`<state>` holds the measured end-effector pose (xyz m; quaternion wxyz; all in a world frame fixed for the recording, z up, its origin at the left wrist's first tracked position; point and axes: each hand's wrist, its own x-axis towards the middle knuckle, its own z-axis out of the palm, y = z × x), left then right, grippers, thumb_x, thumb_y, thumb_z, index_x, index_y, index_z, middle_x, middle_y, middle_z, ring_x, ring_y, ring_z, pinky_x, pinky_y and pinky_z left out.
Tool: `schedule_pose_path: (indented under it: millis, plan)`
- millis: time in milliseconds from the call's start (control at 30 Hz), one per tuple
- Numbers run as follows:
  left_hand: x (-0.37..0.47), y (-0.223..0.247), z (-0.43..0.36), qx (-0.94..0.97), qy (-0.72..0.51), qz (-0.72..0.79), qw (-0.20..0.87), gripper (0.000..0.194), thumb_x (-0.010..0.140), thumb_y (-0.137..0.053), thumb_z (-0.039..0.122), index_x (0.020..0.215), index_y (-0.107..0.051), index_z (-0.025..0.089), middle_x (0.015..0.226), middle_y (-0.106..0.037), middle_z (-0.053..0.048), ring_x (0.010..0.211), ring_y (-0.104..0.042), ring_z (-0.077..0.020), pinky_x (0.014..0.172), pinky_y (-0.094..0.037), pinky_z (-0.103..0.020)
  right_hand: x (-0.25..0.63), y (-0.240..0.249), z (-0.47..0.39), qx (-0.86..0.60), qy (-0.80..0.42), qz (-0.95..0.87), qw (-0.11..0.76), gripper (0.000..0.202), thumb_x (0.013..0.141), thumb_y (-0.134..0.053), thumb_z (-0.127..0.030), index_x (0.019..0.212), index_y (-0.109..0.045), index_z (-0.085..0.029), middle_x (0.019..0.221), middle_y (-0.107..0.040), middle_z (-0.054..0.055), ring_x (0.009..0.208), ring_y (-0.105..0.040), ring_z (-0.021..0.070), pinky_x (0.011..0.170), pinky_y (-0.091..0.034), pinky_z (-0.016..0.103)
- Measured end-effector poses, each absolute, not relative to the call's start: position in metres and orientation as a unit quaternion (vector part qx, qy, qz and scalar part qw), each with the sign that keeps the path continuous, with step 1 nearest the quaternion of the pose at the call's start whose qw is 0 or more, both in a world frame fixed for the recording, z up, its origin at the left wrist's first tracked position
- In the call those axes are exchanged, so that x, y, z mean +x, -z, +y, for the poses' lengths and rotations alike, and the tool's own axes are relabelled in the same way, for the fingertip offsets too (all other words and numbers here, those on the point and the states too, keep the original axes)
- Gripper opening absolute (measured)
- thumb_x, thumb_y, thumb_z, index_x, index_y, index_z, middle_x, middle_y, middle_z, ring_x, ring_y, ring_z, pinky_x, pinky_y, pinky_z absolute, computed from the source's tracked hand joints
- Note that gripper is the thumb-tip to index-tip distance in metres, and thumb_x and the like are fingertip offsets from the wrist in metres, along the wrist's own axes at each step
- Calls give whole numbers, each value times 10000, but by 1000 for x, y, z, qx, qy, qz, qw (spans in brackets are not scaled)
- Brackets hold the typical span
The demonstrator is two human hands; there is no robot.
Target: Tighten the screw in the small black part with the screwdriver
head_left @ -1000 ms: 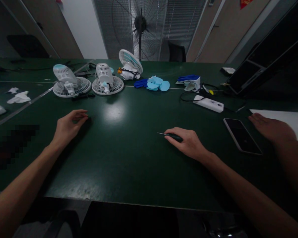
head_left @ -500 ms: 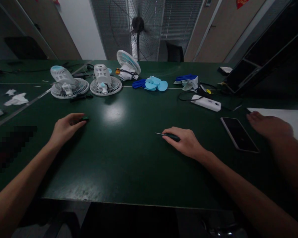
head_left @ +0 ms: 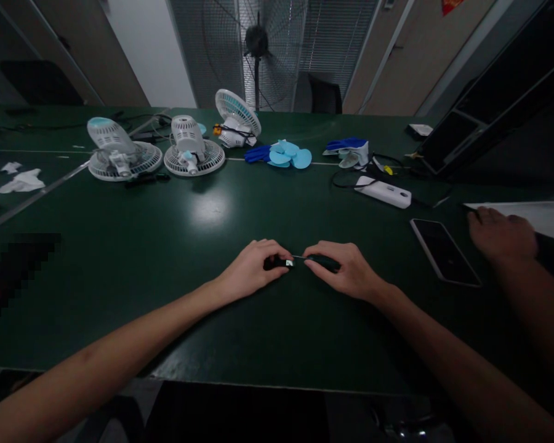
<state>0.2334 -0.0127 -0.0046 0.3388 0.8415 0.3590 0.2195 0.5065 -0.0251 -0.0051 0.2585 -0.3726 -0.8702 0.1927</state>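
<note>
My right hand (head_left: 351,271) is closed around the dark handle of a screwdriver (head_left: 325,263), whose thin metal shaft points left. Facing it, my left hand (head_left: 249,267) pinches a small dark piece with a white patch (head_left: 289,263) between thumb and fingers. The screwdriver's tip reaches this piece; whether it touches is too small to tell. Both hands rest low over the green table (head_left: 240,332), near its middle. My left fingers cover most of the small piece.
White fan heads (head_left: 194,157) stand along the back left, with light-blue fan blades (head_left: 289,154) and blue-white gloves (head_left: 348,152) beside them. A white power strip (head_left: 383,191) and a phone (head_left: 444,252) lie right. Another person's hand (head_left: 503,234) rests at far right.
My left hand has come from the left to the table's middle, bringing the small dark piece up to the screwdriver's tip. My right hand has barely moved. The other person's hand shifted slightly.
</note>
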Motion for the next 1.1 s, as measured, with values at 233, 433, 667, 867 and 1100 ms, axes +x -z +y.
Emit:
schedule_pose_path:
  millis: [233,433,667,867,1100]
  plan:
    - [228,3,-12,836,-221,362,348,211,939,-702,268,1147,-734,262,1100,-706,-38,1012,-623,-216,913,-499,-404,511,2,-25,-370,-201,-874,243,223,1015,-602,-323,1169,-726,-220,1044,-765,48,864,-712,181,745,-566,324]
    - [226,3,-15,840,-231,381,310,157,930,-708,289,1079,-737,247,1090,-698,-46,1027,-612,-236,924,-492,-431,516,-2,-25,-377,-182,-877,234,188,987,-612,-310,1087,-749,-230,973,-769,36,807,-703,176,716,-538,311]
    - [224,6,-15,836,-236,401,291,167,924,-732,328,1073,-759,256,1102,-687,-38,1047,-604,-247,931,-482,-440,511,-2,-27,-367,-164,-894,200,197,995,-605,-300,1109,-752,-236,877,-738,23,692,-639,147,618,-467,283]
    - [225,4,-15,837,-232,397,297,151,927,-735,332,1052,-768,254,1081,-690,-42,1030,-606,-246,934,-474,-438,492,-8,-34,-368,-229,-836,336,209,1019,-594,-315,1143,-732,-219,989,-748,52,816,-683,177,730,-534,315]
    - [224,2,-16,839,-221,401,293,180,946,-714,349,1097,-766,266,1123,-691,-50,1062,-603,-254,939,-480,-443,505,-8,-31,-391,-231,-825,336,207,1014,-600,-319,1118,-744,-212,977,-759,58,839,-707,199,762,-555,334]
